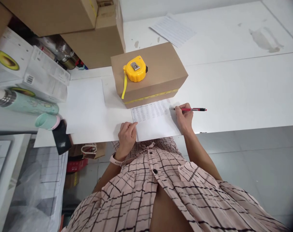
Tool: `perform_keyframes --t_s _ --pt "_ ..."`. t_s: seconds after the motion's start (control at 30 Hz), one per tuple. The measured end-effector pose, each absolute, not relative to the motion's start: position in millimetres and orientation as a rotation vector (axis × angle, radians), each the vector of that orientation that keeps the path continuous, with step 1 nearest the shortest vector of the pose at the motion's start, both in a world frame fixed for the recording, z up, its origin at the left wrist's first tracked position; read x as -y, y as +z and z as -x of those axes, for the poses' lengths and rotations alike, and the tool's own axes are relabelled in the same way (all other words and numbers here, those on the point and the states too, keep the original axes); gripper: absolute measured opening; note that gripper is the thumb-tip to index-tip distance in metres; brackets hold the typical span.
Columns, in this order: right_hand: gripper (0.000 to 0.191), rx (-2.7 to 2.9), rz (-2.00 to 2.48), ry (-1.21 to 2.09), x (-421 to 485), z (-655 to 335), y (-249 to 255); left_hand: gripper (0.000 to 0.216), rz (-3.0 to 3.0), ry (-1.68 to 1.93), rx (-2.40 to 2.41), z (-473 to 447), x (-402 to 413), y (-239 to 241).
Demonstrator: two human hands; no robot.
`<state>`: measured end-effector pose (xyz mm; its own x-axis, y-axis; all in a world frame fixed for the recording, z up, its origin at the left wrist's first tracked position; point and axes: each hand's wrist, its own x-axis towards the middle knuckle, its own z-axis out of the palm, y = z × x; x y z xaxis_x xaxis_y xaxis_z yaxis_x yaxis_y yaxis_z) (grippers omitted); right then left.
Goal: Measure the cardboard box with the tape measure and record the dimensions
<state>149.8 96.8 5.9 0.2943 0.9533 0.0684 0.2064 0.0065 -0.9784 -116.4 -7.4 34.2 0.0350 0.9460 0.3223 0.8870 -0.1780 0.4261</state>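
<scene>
A red pen [196,109] is held in the fingers of my right hand [184,119], its tip pointing left, close to the right edge of a sheet of paper [156,125]. Columns of small writing fill the upper part of that sheet, too small to read. My left hand [127,135] rests at the sheet's left edge with its fingers curled, one digit lying on the paper; I see nothing gripped in it. Just behind the sheet stands a closed cardboard box [158,58] with a yellow strip along its front. On top of it lies a yellow tape measure [136,69] with a yellow strap.
To the left lie a blank white sheet [85,106], a dark phone [61,137], a mint cup [46,121] and a mint bottle [33,103]. White cartons [45,72] and larger cardboard boxes [95,45] stack behind. Another written sheet [173,29] lies at the back of the white table [233,90].
</scene>
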Motion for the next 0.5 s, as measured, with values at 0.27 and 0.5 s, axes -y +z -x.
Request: perform_keyframes --t_s 0.27,0.5 --pt "0.017 1.120 1.484 0.860 -96.4 -147.9 11.7 0.037 -2.263 0.711 -1.965 114.4 1.6 25.5" --pt "0.018 1.123 1.469 0.861 -97.3 -148.2 9.6 0.040 -2.293 0.622 -1.915 101.8 -5.9 30.5"
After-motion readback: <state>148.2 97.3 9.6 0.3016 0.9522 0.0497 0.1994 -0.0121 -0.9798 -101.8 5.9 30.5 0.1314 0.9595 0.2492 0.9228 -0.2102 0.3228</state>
